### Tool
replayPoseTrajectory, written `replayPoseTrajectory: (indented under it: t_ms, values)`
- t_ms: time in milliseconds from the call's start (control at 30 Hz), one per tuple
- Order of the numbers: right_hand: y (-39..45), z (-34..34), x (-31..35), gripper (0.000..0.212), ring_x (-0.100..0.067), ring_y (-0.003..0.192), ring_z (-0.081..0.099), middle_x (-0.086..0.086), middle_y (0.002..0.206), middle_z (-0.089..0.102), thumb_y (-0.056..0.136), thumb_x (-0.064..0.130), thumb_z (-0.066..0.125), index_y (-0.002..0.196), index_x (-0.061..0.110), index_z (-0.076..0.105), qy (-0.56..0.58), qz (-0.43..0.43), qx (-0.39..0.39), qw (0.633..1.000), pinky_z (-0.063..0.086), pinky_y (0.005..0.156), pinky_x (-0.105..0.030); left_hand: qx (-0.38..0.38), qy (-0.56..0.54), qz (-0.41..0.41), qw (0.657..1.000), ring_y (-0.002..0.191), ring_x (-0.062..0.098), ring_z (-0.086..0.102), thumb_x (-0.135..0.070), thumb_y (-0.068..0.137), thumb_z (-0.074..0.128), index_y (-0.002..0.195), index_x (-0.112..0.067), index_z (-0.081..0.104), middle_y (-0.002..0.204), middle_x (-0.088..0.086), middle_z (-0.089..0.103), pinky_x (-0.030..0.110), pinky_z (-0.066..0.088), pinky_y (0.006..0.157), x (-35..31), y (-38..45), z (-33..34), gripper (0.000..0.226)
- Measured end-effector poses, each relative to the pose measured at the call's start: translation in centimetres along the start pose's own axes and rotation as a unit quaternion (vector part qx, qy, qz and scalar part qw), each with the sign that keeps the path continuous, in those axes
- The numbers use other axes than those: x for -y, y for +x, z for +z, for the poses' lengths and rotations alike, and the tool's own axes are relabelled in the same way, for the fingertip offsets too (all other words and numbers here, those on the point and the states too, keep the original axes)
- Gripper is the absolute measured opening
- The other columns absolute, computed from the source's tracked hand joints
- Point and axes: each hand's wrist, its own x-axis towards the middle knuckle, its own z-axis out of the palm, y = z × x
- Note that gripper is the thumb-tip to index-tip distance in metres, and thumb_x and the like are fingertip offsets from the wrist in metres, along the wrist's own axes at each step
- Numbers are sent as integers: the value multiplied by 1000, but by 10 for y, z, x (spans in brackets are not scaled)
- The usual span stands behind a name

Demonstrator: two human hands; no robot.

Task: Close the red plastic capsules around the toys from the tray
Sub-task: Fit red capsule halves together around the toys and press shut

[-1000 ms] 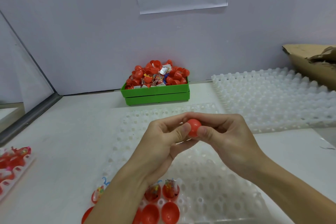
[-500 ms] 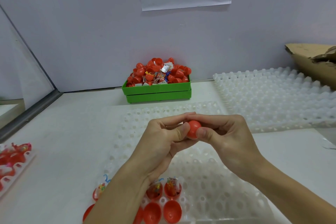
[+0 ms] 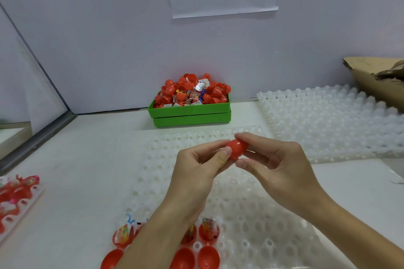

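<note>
Both hands pinching one red capsule above the white tray.
Left hand and right hand are hiding the capsule's ends; its seam is indiscernible.

Bin at the back, trays in front.
A bin of capsules stands against the wall; one tray lies before it, another tray to its right.

View: single head camera, wide-angle
Facing: forward and down, toward the wall
Nearness: close over the table, hands central
Shared: none, single view
</note>
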Motion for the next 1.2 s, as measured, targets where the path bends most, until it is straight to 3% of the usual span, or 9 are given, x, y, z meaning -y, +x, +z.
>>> replayPoseTrajectory:
  t_ms: [100, 233, 533, 667, 800, 900, 1033, 1100, 1200]
  values:
    - [3, -3, 1, 41, -9, 94, 73, 9, 99, 77, 76, -7, 77, 103, 25, 74, -52, -12, -25, 998, 58, 86, -27, 4, 41, 24, 999, 96, 17, 73, -7, 91, 64, 111, -9, 73, 100, 3, 77, 20, 56, 81, -2, -2, 0, 21]
    - [5, -5, 6, 45, -10, 83, 75, 9, 87, 78, 71, -9, 80, 90, 31, 75, -56, -17, -51, 997, 60, 81, -29, 36, 169, 90, 981, 93, 6, 71, -11, 83, 75, 106, -28, 74, 95, -11, 77, 14, 53, 81, -7, -5, 1, 29]
    - [-1, -2, 3, 51, -3, 74, 74, 11, 74, 76, 76, -19, 69, 85, 31, 76, -80, -2, -46, 996, 56, 74, -13, -5, 274, 169, 947, 73, 9, 64, 8, 72, 75, 82, -38, 77, 75, -4, 69, 17, 52, 69, -5, -5, 3, 47]
    - [-1, -3, 5, 52, -6, 77, 75, 9, 75, 76, 78, -19, 68, 85, 31, 77, -68, 10, -31, 997, 58, 78, -19, -3, 309, 203, 929, 71, 6, 62, 9, 71, 75, 84, -40, 74, 73, -8, 67, 13, 48, 66, -5, -4, 2, 51]
    - [0, 0, 7, 44, -3, 91, 73, 14, 91, 76, 82, -13, 68, 95, 28, 76, -38, 40, -9, 998, 56, 86, -20, -18, 377, 280, 882, 69, 10, 58, -7, 73, 74, 91, -29, 77, 69, -5, 63, 14, 46, 63, -6, -4, -1, 29]
    - [-1, 5, 8, 24, -7, 96, 72, 10, 97, 77, 89, 8, 68, 107, 23, 73, 4, 70, 40, 997, 56, 88, -22, -13, 448, 324, 833, 64, 11, 55, -15, 77, 73, 88, -18, 79, 70, -2, 60, 22, 47, 60, -5, -4, -3, 12]
    - [-1, 8, 5, 21, -12, 87, 74, 1, 88, 78, 84, 10, 74, 103, 17, 76, 35, 122, 57, 990, 59, 79, -23, 9, 521, 363, 773, 57, 11, 48, -28, 79, 71, 77, -9, 73, 67, -2, 53, 28, 44, 53, -2, -5, 1, 20]
    - [1, 7, 5, 22, -16, 88, 75, -4, 89, 78, 81, 8, 74, 103, 11, 76, 85, 142, 56, 985, 58, 73, -20, 10, 493, 350, 797, 63, 8, 50, -34, 71, 77, 79, -14, 76, 72, -6, 55, 19, 44, 57, -3, -4, 1, 21]
    - [4, 2, 2, 36, -25, 92, 75, -13, 94, 77, 70, 19, 75, 104, 7, 74, 165, 156, 33, 973, 60, 79, -27, 19, 303, 200, 932, 96, 8, 64, -39, 58, 91, 102, -26, 77, 100, -8, 64, 17, 54, 78, -9, -3, -4, 48]
